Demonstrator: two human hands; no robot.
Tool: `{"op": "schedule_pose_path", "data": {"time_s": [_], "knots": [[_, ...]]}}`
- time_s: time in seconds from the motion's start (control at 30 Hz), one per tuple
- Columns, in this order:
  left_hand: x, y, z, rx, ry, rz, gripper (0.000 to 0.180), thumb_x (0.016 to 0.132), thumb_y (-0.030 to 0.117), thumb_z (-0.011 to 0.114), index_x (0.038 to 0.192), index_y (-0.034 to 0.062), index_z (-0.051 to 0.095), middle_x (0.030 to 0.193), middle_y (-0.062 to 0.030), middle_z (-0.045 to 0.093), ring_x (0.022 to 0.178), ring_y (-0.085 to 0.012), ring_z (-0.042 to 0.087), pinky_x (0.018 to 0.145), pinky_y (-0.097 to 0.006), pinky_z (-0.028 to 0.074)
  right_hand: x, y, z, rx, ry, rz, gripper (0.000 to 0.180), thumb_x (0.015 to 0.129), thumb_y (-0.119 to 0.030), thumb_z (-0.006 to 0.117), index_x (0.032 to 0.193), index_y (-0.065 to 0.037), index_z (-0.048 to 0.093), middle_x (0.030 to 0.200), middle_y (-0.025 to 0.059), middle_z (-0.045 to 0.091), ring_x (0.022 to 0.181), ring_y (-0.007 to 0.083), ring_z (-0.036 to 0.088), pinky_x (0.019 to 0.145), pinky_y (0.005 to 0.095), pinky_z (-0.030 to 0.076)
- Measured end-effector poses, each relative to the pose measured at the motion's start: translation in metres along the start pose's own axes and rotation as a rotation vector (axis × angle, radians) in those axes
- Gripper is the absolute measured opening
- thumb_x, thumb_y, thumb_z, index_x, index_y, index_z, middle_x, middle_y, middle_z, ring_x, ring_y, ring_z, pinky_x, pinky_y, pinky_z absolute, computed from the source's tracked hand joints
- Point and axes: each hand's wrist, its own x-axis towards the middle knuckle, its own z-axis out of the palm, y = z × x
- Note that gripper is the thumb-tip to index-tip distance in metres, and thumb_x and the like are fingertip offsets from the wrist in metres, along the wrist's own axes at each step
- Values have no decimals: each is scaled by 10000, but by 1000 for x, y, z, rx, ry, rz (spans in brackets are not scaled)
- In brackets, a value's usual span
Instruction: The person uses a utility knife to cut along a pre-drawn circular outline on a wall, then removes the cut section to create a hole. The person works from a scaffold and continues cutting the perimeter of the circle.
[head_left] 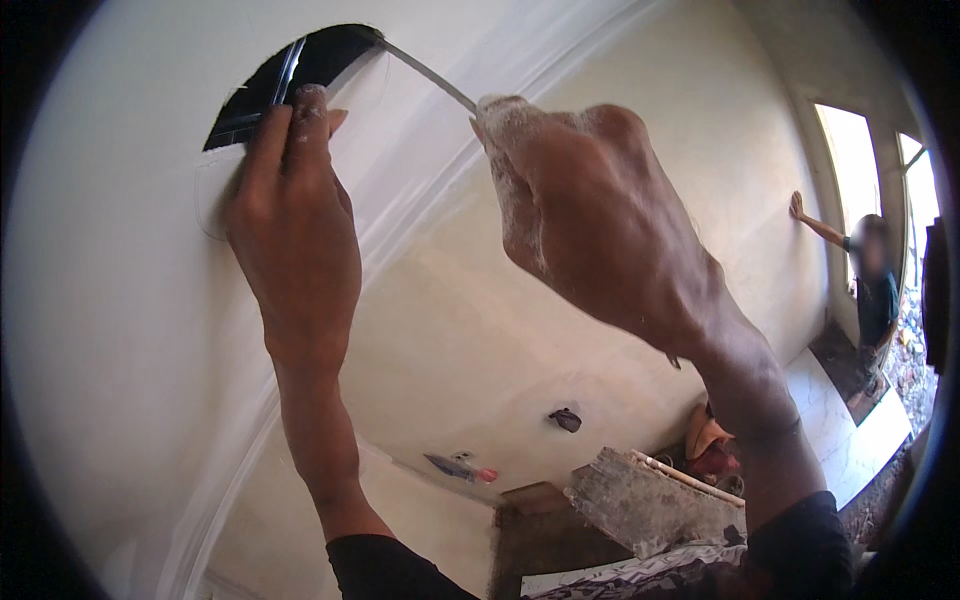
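A dark, partly cut opening (340,50) shows in the white ceiling panel (120,230), with a pale metal strip (289,70) visible inside. My left hand (300,220) reaches up to the opening's near edge, its fingers hooked over the panel's rim. Faint curved lines run on the panel to both sides of that hand. In my closed right hand (590,200) is a thin, narrow metal blade (430,75). Its far end meets the right corner of the opening; its teeth, if any, are too small to see. White dust coats the fingers of my right hand.
Another person (875,290) stands at the far right with one hand on the wall (600,320). A dark hole or box (565,419) sits in that wall. Below are a dusty grey board (640,500), an orange item (706,435) and white sheets (825,430) near bright openings.
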Motion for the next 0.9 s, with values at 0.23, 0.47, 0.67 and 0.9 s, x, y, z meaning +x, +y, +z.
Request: {"op": "schedule_pose_path", "data": {"time_s": [0.23,0.47,0.67,0.9], "knots": [[3,8,0,-41,81,15,259,867,-70,618,1119,-43,672,1001,-145,698,866,-271,720,738,-343,595,31,9,9,-27,69,-168,73,769,36,600,758,95,642,693,274,631,639,407,671,581,449,558],[-1,5,-7,-62,37,-35,248,875,-59,628,1116,-36,683,1016,-171,698,887,-275,723,736,-335,597,-16,0,-4,89,-127,189,144,823,-4,614,961,9,653,790,195,644,714,384,606,729,473,489],[-1,11,-10,-56,65,-46,255,875,-53,636,1125,-33,683,1014,-157,704,883,-270,727,742,-330,600,19,5,10,-4,174,-214,74,760,22,615,779,76,662,714,298,617,667,435,660,612,468,556],[-5,8,-15,-51,54,-34,268,865,-63,641,1128,-35,683,1002,-148,706,876,-260,728,739,-335,602,-10,-3,0,-27,77,-98,100,862,-1,640,943,37,683,685,205,643,591,325,639,596,416,520]]}}
